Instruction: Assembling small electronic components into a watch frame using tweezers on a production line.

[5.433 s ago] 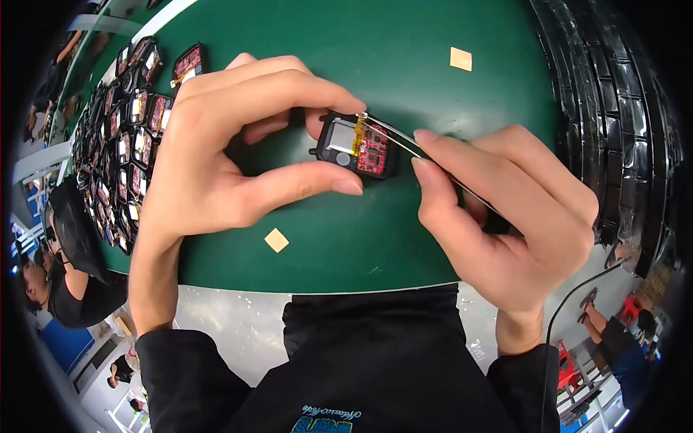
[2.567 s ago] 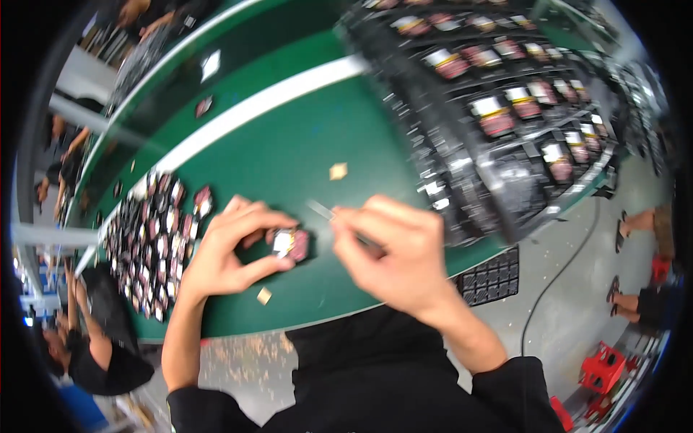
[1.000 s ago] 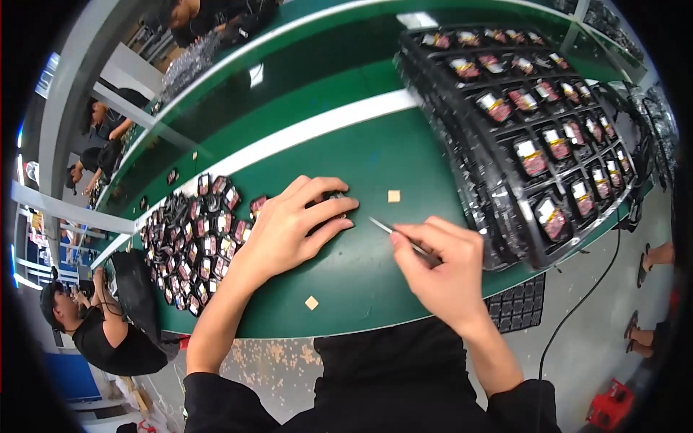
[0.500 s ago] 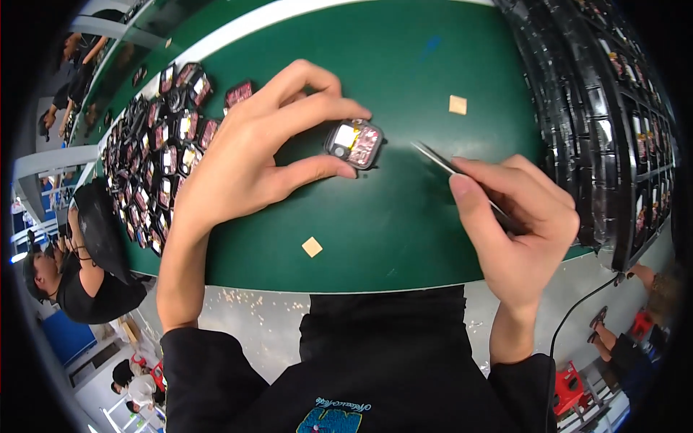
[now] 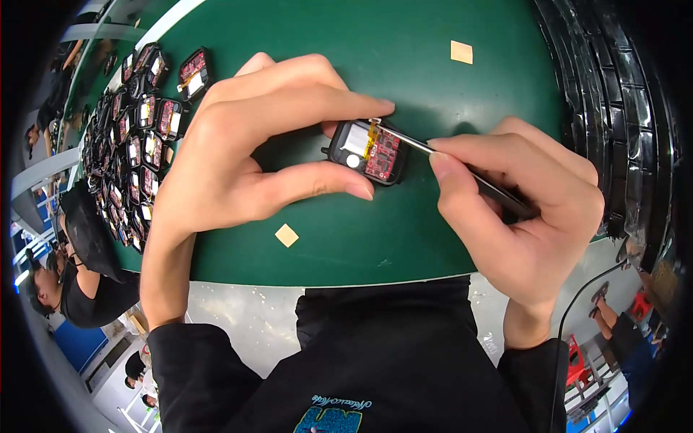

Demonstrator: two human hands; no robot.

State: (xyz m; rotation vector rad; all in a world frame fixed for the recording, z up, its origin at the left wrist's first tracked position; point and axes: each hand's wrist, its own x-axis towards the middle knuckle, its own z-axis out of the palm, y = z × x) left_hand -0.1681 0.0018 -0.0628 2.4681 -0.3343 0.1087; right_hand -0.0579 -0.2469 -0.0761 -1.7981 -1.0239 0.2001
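Entering from the lower edge, two forearms in black sleeves [image 5: 198, 368] are extended over the near rim of a green bench [image 5: 404, 245]. Near paper square [image 5: 286, 235]: pale, laid flat below the left thumb, touched by neither hand.

Right hand [image 5: 527, 245]: held to the right, fingers directed leftward; dark metal tweezers [image 5: 502, 196] are pinched between thumb and forefinger, the other fingers being curled in.

Left hand [image 5: 231, 159]: arched in from the left, closed about a small device [image 5: 364, 151], which is gripped at its edges by thumb on the near side and fingers on the far side. Device: black-cased, located at mid-bench between both hands; a silver block [image 5: 355, 139], a yellow strip [image 5: 372, 141] and a red circuit board [image 5: 382, 157] are exposed. The tweezers' tip is set at the strip's far end, near the left forefinger; whether anything is nipped there cannot be told.

Far paper square [image 5: 462, 53]: placed well apart from the hands. Pile of similar devices [image 5: 144, 137]: heaped at left, partly masked by the left hand; one loose device [image 5: 193, 72] is set just beside it. Stacked black trays [image 5: 613, 123]: ranged along the right, their inner edge partly screened by the right hand. Beyond the bench, a co-worker in black [image 5: 94, 292] is seen at left.
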